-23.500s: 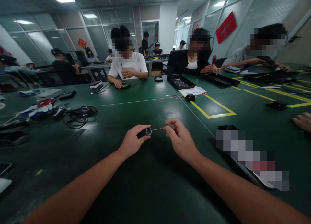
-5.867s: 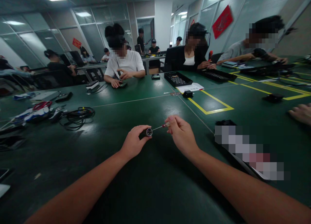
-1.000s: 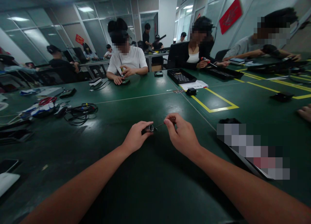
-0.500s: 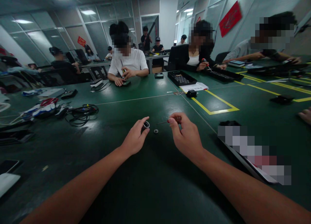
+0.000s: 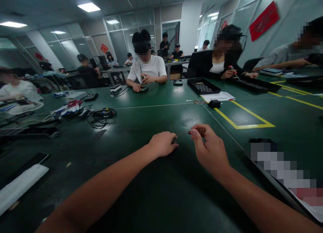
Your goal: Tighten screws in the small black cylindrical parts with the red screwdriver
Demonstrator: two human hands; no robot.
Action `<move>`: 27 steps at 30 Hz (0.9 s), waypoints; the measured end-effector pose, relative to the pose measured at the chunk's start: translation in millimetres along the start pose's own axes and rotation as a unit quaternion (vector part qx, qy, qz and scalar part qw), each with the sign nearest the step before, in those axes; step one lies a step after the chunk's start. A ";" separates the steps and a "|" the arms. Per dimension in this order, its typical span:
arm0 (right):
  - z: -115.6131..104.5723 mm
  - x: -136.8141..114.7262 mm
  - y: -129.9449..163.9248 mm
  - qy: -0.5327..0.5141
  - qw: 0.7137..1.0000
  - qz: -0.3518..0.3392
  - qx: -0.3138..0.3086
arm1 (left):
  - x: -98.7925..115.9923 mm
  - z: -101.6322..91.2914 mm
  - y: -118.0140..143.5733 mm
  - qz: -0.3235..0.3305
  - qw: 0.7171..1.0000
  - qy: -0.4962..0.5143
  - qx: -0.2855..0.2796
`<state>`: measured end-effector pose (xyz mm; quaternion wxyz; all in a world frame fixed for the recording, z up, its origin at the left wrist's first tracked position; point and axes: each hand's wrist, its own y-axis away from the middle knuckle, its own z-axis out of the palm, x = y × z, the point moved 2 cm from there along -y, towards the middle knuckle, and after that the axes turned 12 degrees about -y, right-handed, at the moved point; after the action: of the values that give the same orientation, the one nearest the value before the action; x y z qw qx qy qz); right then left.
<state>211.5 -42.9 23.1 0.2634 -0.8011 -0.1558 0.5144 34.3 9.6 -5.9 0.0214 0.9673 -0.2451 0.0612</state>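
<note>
My right hand (image 5: 210, 147) is closed around the reddish-brown handle of a screwdriver (image 5: 201, 131). Its thin shaft points left, its tip close to the fingertips of my left hand (image 5: 163, 143). That hand is turned palm down just above the green table, thumb and fingers closed on a small round metal part (image 5: 174, 139). Fingers cover most of the part, so whether the dark ring-shaped piece is also in the hand cannot be made out.
Coiled black cables (image 5: 102, 117) lie to the left, beyond a white packet (image 5: 24, 184). A black block (image 5: 214, 103) sits by a yellow tape outline (image 5: 254, 126). A pixelated sheet (image 5: 285, 172) lies at right. Across the table, co-workers handle parts near black trays (image 5: 203, 87).
My left hand has rolled palm down and moved right, nearer the screwdriver tip. The small round metal piece that lay on the table between the hands no longer shows there. My view has swung left.
</note>
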 end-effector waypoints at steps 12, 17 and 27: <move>0.4 -1.5 -0.9 -0.012 1.000 0.000 0.000 | -17.5 -10.5 6.0 -0.035 0.997 0.069 -0.003; 1.7 -3.6 -0.5 -0.025 1.000 0.001 -0.009 | -56.2 -17.8 18.6 -0.058 0.980 0.189 0.028; 2.6 -6.1 1.0 -0.045 0.998 -0.006 -0.034 | -170.1 -63.8 110.2 -0.346 0.779 0.487 0.189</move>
<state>206.5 -46.2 26.2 0.2320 -0.7850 -0.1890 0.5425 -173.5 -2.5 36.7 -0.0256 0.8129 0.1655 0.5577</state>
